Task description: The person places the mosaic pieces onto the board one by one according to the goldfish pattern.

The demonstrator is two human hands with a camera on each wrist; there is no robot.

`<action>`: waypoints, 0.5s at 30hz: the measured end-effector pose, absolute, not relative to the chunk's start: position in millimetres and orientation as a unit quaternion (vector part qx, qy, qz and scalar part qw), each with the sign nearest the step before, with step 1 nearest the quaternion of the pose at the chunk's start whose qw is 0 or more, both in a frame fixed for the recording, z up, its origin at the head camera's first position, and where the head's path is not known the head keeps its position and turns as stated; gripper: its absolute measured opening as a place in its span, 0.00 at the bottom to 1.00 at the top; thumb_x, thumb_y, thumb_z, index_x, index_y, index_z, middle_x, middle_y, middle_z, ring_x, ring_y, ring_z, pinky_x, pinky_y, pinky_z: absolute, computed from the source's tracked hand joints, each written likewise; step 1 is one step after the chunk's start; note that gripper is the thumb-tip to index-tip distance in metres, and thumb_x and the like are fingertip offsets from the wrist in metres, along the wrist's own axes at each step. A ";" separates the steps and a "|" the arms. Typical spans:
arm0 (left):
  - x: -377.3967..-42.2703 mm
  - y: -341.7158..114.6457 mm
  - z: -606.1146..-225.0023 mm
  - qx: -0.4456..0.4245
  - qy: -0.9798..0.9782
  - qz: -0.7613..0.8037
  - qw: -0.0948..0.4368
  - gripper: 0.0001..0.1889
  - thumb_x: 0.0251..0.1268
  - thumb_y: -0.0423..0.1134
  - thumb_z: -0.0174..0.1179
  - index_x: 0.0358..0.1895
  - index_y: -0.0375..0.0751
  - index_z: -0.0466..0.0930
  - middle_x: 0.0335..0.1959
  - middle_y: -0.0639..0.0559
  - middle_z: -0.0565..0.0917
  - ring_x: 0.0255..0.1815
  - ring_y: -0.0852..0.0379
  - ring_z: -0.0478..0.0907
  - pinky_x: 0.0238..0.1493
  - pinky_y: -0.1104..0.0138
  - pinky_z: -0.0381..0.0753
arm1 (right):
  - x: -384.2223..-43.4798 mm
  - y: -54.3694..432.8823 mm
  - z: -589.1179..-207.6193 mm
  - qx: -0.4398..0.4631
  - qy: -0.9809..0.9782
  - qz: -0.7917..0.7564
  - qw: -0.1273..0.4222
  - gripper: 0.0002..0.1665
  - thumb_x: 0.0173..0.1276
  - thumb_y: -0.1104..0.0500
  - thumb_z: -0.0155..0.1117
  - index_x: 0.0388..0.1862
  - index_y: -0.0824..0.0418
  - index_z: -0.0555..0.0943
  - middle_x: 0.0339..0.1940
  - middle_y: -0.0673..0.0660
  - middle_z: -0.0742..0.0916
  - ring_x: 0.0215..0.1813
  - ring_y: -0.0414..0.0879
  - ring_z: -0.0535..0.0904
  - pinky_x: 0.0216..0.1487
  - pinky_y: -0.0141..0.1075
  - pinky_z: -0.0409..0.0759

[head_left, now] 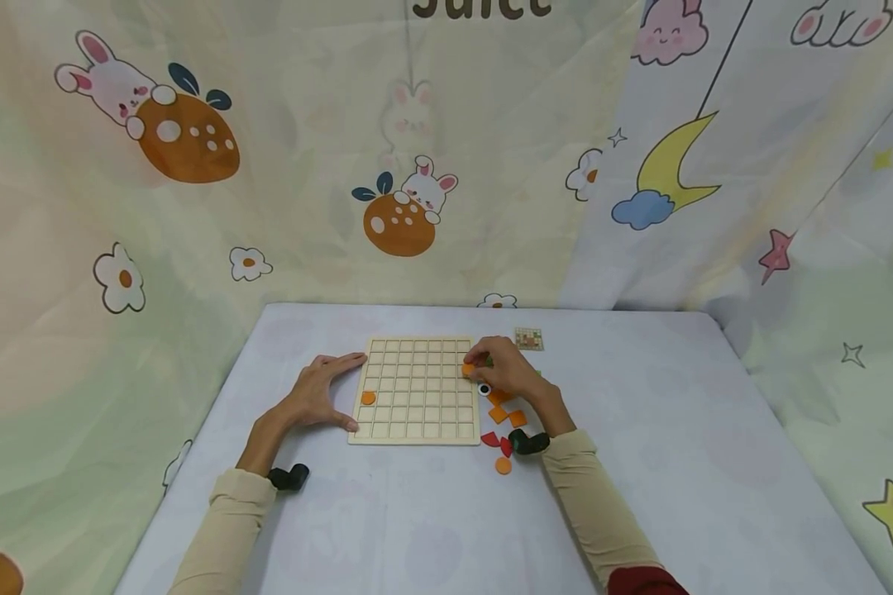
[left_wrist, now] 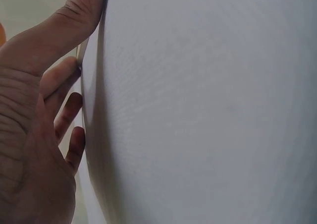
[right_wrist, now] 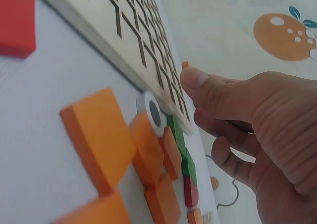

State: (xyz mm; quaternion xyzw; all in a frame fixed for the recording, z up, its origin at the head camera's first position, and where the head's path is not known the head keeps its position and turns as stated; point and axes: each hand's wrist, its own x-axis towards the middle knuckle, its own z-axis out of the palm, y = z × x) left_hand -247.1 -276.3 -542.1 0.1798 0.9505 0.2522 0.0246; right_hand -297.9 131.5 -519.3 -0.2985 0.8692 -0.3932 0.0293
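A pale wooden grid board [head_left: 420,405] lies on the white table, with one orange disc [head_left: 368,398] in a cell near its left side. My left hand [head_left: 312,395] is spread along the board's left edge, thumb at the near corner and fingertips toward the far one; the left wrist view shows its fingers [left_wrist: 75,107] extended. Over the board's right edge, my right hand [head_left: 512,369] pinches a small orange piece [head_left: 468,370] between thumb and fingertips. Only a sliver of that orange piece [right_wrist: 186,64] shows past the thumb in the right wrist view.
Right of the board lie several orange pieces [right_wrist: 101,137], green pieces [right_wrist: 177,137], red pieces [head_left: 489,440] and a white ring-like disc with a dark centre [right_wrist: 151,112]. Another orange disc [head_left: 503,466] is nearer me. A small patterned card [head_left: 528,339] lies behind.
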 end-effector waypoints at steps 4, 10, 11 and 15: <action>-246.3 -276.3 -542.0 0.178 0.951 0.252 0.027 0.69 0.28 0.60 0.93 0.85 0.51 0.68 0.86 0.51 0.70 0.76 0.41 0.67 0.72 0.36 0.65 | -299.3 125.0 -520.7 -0.323 0.859 -0.396 0.026 0.11 0.69 0.68 0.78 0.50 0.66 0.90 0.43 0.59 0.92 0.44 0.47 0.84 0.51 0.39 0.84; -245.9 -276.4 -540.6 0.180 0.949 0.256 0.022 0.69 0.28 0.62 0.93 0.84 0.50 0.69 0.86 0.50 0.70 0.75 0.40 0.68 0.71 0.36 0.65 | -302.3 112.2 -522.6 -0.334 0.854 -0.398 0.032 0.11 0.70 0.67 0.79 0.50 0.65 0.91 0.43 0.58 0.92 0.44 0.46 0.85 0.50 0.38 0.84; -245.9 -276.3 -540.6 0.181 0.950 0.255 0.021 0.69 0.28 0.62 0.92 0.84 0.50 0.69 0.86 0.50 0.70 0.75 0.39 0.68 0.71 0.36 0.65 | -302.6 110.0 -522.5 -0.331 0.855 -0.397 0.036 0.11 0.69 0.66 0.79 0.50 0.65 0.91 0.43 0.58 0.92 0.44 0.46 0.85 0.50 0.38 0.84; -245.9 -276.4 -541.0 0.182 0.950 0.253 0.023 0.69 0.29 0.62 0.92 0.84 0.50 0.69 0.86 0.50 0.70 0.75 0.40 0.68 0.71 0.36 0.65 | -304.1 100.6 -523.3 -0.329 0.855 -0.398 0.047 0.11 0.70 0.67 0.79 0.50 0.65 0.91 0.45 0.58 0.93 0.46 0.48 0.87 0.51 0.39 0.85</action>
